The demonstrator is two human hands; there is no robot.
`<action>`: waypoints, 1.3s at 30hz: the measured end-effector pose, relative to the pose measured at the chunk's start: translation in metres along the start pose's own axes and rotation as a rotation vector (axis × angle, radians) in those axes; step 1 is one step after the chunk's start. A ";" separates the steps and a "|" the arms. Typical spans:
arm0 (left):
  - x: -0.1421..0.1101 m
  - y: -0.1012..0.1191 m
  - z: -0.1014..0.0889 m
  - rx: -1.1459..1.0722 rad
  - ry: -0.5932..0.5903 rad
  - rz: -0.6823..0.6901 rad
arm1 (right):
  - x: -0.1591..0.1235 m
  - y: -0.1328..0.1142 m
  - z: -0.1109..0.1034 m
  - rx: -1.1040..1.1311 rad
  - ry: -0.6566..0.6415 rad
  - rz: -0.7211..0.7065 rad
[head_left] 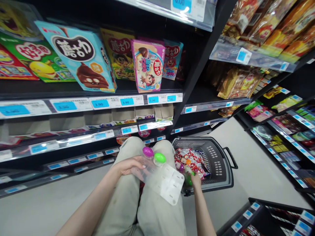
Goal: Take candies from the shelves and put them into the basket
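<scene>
My left hand (130, 165) is closed on the edge of a clear plastic display holder (167, 182) above my knees. A purple egg-shaped container (148, 151) and a green egg-shaped container (159, 158) sit at the holder's far end; its nearer part is a white slotted panel. My right hand (196, 181) is down inside a dark grey shopping basket (225, 173), its fingers closed around green egg-shaped containers (189, 180). Just beyond those fingers lies a purple container (181, 168). Red-and-white packets (190, 155) fill much of the basket.
Ahead is a black shelf with a blue snack box (81, 59), a pink snack box (147, 65) and price tags (100, 103). Below it stand open cardboard trays (123, 115). Bagged bread (241, 80) is on the right shelves. A low rack (248, 213) stands at lower right.
</scene>
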State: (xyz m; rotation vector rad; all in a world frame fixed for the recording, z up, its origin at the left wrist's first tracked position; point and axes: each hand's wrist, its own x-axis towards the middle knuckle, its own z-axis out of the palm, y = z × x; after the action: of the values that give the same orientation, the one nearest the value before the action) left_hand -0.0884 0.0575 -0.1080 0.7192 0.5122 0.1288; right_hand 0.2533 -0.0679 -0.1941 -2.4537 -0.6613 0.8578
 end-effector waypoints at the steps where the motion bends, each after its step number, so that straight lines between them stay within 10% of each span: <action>1: 0.000 0.000 -0.001 -0.001 -0.002 0.000 | 0.006 0.007 0.007 -0.075 -0.024 0.035; 11: 0.001 0.002 0.002 -0.026 0.016 -0.005 | -0.010 0.010 0.038 -0.369 -0.029 -0.031; 19: 0.002 0.002 0.000 -0.023 0.007 -0.014 | -0.062 -0.089 -0.011 0.005 0.070 -0.563; 24: 0.002 0.000 -0.001 -0.031 0.028 -0.011 | -0.129 -0.155 -0.017 0.000 -0.222 -1.108; 35: 0.003 0.001 0.003 -0.025 0.097 0.003 | -0.155 -0.159 0.005 0.239 -0.353 -1.159; 39: 0.002 -0.001 0.002 -0.030 0.076 -0.002 | -0.160 -0.147 -0.005 0.637 -0.223 -0.881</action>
State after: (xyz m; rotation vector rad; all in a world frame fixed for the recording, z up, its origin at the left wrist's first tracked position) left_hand -0.0857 0.0566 -0.1081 0.6868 0.5826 0.1625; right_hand 0.1041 -0.0458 -0.0372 -1.3034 -1.1899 0.7908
